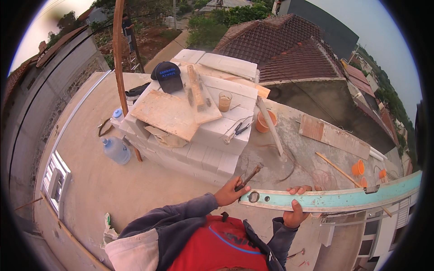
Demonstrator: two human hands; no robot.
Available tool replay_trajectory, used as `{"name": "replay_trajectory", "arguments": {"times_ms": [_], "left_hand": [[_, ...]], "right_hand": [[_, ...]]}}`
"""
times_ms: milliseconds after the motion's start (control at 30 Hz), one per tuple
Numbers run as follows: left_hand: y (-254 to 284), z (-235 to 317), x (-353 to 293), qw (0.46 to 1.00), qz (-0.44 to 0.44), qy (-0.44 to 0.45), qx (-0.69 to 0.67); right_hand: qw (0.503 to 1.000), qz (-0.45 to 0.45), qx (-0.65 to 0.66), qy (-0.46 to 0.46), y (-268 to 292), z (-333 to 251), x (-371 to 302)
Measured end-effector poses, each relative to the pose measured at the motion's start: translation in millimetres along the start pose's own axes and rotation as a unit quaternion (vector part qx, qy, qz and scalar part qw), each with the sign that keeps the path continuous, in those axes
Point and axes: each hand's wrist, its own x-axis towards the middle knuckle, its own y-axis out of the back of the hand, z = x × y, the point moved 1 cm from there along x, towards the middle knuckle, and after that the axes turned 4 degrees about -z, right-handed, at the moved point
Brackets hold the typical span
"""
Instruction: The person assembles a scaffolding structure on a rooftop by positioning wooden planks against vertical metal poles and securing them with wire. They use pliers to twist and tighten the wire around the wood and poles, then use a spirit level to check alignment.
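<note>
My left hand is closed around a short hand tool with a dark grip and a brown, worn upper end; its exact kind is unclear. A long turquoise spirit level with pale edges runs from beside that hand out to the right rim. My right hand grips it near its left end, thumb on the near face and fingers over the top edge. The round vial window lies close to my left fingers. Ahead rises a stack of white blocks.
On the stack lie a board, a dark cap, a glass of brown drink and pliers. Orange buckets stand to the right. A blue water jug and a wooden post are left. A tool lies below right.
</note>
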Motion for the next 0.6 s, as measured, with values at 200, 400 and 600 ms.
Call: {"name": "replay_trajectory", "arguments": {"times_ms": [200, 400, 600], "left_hand": [[-122.2, -13.0, 47.4, 0.985, -0.059, 0.067, -0.149], [-266.8, 75.6, 75.8, 0.981, -0.145, 0.054, -0.119], [-394.8, 111.1, 107.4, 0.962, -0.229, -0.137, 0.064]], "right_hand": [[0.988, 0.128, 0.085, 0.027, 141.7, -42.3, -43.8], [0.969, 0.209, 0.124, -0.037, 304.7, -80.2, -106.6], [0.924, 0.263, 0.255, -0.111, 406.5, -76.5, -175.0]]}}
